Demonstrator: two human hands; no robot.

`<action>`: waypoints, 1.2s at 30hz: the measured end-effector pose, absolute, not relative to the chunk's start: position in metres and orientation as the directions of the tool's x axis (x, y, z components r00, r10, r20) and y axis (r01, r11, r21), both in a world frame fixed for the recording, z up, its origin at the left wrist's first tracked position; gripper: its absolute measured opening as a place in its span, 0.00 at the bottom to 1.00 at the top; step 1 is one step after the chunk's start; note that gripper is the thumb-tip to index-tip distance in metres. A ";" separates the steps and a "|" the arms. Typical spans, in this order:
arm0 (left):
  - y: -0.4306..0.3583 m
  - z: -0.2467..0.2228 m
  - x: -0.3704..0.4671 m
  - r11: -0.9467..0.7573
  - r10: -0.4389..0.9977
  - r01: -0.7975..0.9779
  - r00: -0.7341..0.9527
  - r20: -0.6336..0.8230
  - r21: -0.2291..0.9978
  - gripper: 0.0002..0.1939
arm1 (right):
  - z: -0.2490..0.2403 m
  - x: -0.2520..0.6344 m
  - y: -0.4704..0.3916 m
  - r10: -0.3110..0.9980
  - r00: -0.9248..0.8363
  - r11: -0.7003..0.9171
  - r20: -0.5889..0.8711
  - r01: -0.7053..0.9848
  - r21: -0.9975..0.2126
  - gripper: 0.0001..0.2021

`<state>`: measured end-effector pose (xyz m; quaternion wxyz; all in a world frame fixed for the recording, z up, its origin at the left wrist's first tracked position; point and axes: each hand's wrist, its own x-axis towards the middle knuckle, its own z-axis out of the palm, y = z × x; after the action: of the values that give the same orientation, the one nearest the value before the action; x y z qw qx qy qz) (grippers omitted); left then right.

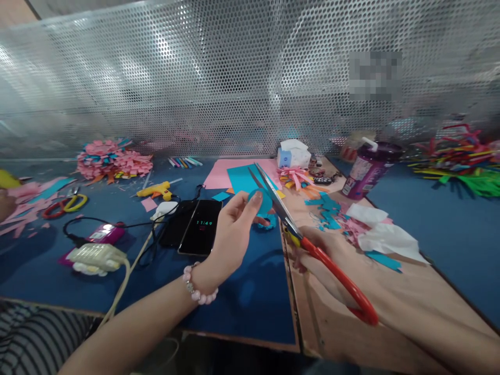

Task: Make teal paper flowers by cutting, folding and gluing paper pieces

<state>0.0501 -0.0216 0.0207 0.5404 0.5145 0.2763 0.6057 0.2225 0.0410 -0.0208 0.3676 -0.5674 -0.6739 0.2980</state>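
Note:
A small rounded blue paper piece [263, 202] is pinched between the thumb and fingers of my left hand [234, 229], above the blue table mat. My right hand [332, 255] is wrapped round the handles of red-handled scissors [332, 268]. The scissor blades are slightly apart, pointing up and away, just right of the blue piece. Behind my left hand, a blue sheet [242, 178] lies on a pink sheet [216, 174]. Some curled blue paper [266, 223] shows below the held piece.
Phones [201, 229], cables, a power strip [97, 255] and a yellow glue gun [158, 191] lie left. Paper scraps [328, 211], white tissues [390, 239] and a purple cup [365, 172] are right. Another person's hand [5, 204] shows at the left edge. A perforated metal screen [234, 78] stands behind.

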 end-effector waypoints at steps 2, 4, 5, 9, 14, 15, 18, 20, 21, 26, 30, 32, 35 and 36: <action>-0.022 0.020 0.050 -0.264 0.937 -0.360 0.123 0.326 0.895 0.14 | -0.023 0.226 0.035 0.981 -0.088 0.191 0.171 0.544 -0.817 0.07; -0.022 0.020 0.050 -0.265 0.938 -0.348 0.124 0.324 0.899 0.14 | -0.025 0.229 0.030 0.979 -0.089 0.203 0.185 0.541 -0.816 0.09; -0.022 0.020 0.050 -0.264 0.939 -0.343 0.124 0.322 0.902 0.14 | -0.026 0.230 0.029 0.978 -0.091 0.208 0.189 0.536 -0.819 0.09; -0.021 0.019 0.050 -0.264 0.938 -0.333 0.130 0.321 0.906 0.15 | -0.026 0.230 0.019 0.978 -0.100 0.209 0.183 0.511 -0.834 0.08; -0.021 0.019 0.050 -0.295 0.932 -0.300 0.121 0.343 0.907 0.14 | -0.024 0.232 -0.006 0.980 -0.104 0.201 0.172 0.509 -0.837 0.03; -0.022 0.019 0.050 -0.300 0.931 -0.295 0.117 0.346 0.907 0.14 | -0.023 0.233 -0.011 0.980 -0.104 0.199 0.170 0.510 -0.837 0.04; -0.022 0.018 0.050 -0.304 0.932 -0.279 0.112 0.346 0.911 0.14 | -0.019 0.231 -0.017 0.980 -0.104 0.197 0.168 0.516 -0.833 0.10; -0.022 0.019 0.050 -0.303 0.932 -0.265 0.118 0.343 0.915 0.14 | -0.014 0.228 -0.013 0.980 -0.104 0.199 0.170 0.521 -0.830 0.08; -0.022 0.019 0.050 -0.303 0.932 -0.259 0.122 0.342 0.917 0.13 | -0.011 0.227 -0.009 0.980 -0.103 0.200 0.172 0.524 -0.828 0.06; -0.022 0.020 0.049 -0.312 0.930 -0.229 0.126 0.346 0.922 0.14 | 0.003 0.220 0.014 0.976 -0.091 0.217 0.200 0.536 -0.816 0.08; -0.022 0.020 0.048 -0.331 0.926 -0.198 0.118 0.358 0.922 0.14 | 0.009 0.218 0.018 0.973 -0.089 0.227 0.213 0.529 -0.817 0.06; -0.022 0.020 0.048 -0.337 0.925 -0.195 0.113 0.363 0.921 0.14 | 0.008 0.219 0.008 0.974 -0.088 0.225 0.211 0.526 -0.820 0.04; -0.022 0.019 0.047 -0.349 0.919 -0.186 0.123 0.374 0.918 0.13 | 0.002 0.224 -0.020 0.976 -0.097 0.217 0.195 0.527 -0.822 0.07; -0.022 0.019 0.047 -0.356 0.916 -0.179 0.129 0.381 0.917 0.13 | -0.001 0.227 -0.030 0.977 -0.104 0.214 0.188 0.529 -0.821 0.10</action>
<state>0.0471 -0.0220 0.0193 0.4719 0.5846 0.3151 0.5799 0.2267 -0.0302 -0.0014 0.3779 -0.5525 -0.6813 0.2962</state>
